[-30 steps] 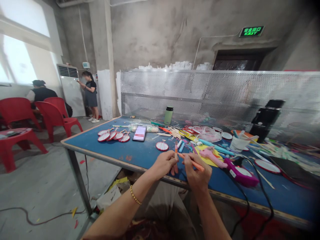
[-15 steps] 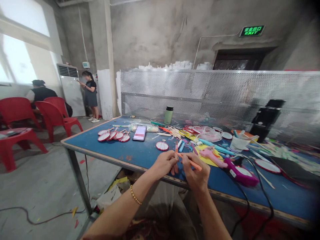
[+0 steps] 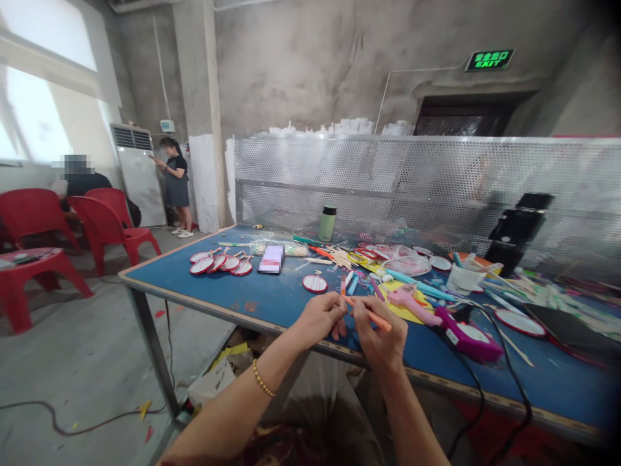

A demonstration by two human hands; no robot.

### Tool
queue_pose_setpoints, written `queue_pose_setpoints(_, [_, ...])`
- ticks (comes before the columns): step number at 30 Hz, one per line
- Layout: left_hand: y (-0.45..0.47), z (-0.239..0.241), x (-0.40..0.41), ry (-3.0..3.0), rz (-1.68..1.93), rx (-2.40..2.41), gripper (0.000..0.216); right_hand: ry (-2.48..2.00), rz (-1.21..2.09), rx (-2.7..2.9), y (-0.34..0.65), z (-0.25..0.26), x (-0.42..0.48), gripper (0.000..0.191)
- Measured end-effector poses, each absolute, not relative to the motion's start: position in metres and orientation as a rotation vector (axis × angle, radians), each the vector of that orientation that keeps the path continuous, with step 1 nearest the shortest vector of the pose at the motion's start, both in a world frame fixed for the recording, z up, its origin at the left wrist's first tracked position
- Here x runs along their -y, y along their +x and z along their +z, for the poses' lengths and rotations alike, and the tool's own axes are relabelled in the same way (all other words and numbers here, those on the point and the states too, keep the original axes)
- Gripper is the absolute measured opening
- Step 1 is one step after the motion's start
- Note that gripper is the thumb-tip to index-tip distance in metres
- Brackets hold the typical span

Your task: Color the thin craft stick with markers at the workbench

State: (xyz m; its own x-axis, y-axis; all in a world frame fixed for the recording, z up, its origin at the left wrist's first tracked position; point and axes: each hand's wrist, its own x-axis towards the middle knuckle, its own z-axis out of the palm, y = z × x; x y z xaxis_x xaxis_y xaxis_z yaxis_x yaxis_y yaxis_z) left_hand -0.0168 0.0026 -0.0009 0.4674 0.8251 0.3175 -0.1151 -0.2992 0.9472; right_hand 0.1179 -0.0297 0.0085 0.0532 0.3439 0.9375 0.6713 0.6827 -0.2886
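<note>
Close together at the table's front edge are both my hands. My right hand is closed around an orange pen-shaped tool, its thick end slanting out to the right and its thin end pointing at my left fingertips. My left hand is pinched shut, with a thin orange strip showing just beyond its fingertips; whether the fingers grip that strip I cannot tell. Just past my left hand lies a round white disc with a red rim. Short blue sticks lie beyond my right hand.
Several red-rimmed paddles and a phone lie left on the blue table. A green bottle stands behind. Rightward are a pink glue gun, a purple device, black cables and a white cup.
</note>
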Motion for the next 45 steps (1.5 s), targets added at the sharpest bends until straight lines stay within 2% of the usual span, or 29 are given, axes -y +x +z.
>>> queue_pose_setpoints(45, [-0.0168, -0.0027, -0.0031, 1.619, 1.055, -0.655, 0.023, -0.914, -0.308, 1.496, 0.1191, 0.0059, 0.0272, 0.022])
